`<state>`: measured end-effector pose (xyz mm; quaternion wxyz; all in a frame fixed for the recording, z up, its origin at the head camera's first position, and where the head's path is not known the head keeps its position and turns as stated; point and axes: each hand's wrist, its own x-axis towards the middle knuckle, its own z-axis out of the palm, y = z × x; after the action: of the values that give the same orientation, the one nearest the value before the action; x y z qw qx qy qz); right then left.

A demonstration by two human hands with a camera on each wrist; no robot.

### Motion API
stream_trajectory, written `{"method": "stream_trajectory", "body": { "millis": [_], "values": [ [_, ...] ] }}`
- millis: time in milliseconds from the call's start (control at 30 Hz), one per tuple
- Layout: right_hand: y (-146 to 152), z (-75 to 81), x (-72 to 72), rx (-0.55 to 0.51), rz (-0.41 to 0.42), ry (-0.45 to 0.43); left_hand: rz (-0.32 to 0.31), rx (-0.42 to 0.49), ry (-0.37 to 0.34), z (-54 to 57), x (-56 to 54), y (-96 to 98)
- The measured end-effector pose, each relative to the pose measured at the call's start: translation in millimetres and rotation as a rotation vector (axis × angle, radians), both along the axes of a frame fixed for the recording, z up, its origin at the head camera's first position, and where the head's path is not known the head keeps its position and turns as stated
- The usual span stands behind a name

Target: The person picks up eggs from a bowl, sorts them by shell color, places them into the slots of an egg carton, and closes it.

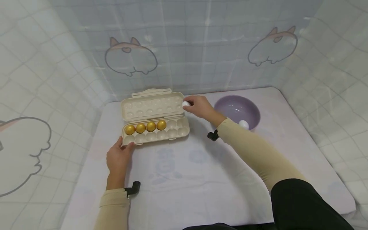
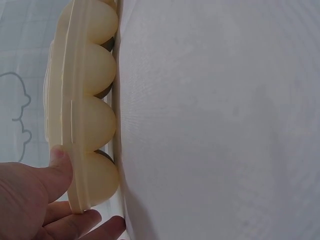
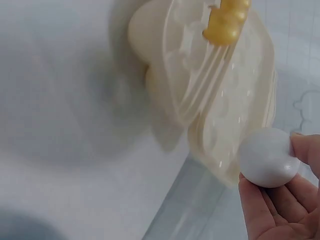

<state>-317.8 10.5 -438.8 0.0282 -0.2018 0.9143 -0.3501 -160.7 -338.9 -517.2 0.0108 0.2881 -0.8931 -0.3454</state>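
Note:
A cream plastic egg carton (image 1: 161, 136) lies with its lid (image 1: 152, 107) folded back, and several golden eggs (image 1: 151, 126) sit side by side in the left part of its back row. At the carton's left front corner my left hand (image 1: 120, 156) grips the edge, thumb (image 2: 60, 165) on the rim and fingers around the end. My right hand (image 1: 202, 107) holds a white egg (image 3: 268, 157) between thumb and fingertips, beside the right end of the lid. The carton's front row and right-end cups hold no eggs.
A purple bowl (image 1: 237, 108) stands at the back right, partly behind my right forearm. Another white egg (image 1: 243, 124) shows at its near side, just above the sleeve. A white patterned cloth (image 1: 178, 191) covers the table, with curtain-like sheets (image 1: 184, 48) around it.

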Motion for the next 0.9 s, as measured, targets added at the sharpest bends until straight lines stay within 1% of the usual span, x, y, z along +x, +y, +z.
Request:
{"method": "stream_trajectory", "body": {
  "millis": [167,300,567,733,900],
  "values": [
    [-22,-6.0,3.7,-0.008,0.037,0.0,-0.034,-0.017,0.03,-4.1,0.8,-0.7],
    [-37,-11.1,5.8,-0.022,0.073,0.005,-0.047,-0.016,0.044,-6.2,0.9,0.1],
    [-62,-20.1,6.7,-0.053,0.114,-0.01,-0.055,-0.036,0.053,-5.5,-1.2,3.7],
    [-73,-19.8,7.4,-0.049,0.132,-0.015,-0.045,-0.027,0.044,-5.3,-2.0,4.3],
    [-83,-19.3,9.3,-0.049,0.142,-0.025,-0.039,-0.024,0.051,-4.2,-2.1,4.8]
  ]
}}
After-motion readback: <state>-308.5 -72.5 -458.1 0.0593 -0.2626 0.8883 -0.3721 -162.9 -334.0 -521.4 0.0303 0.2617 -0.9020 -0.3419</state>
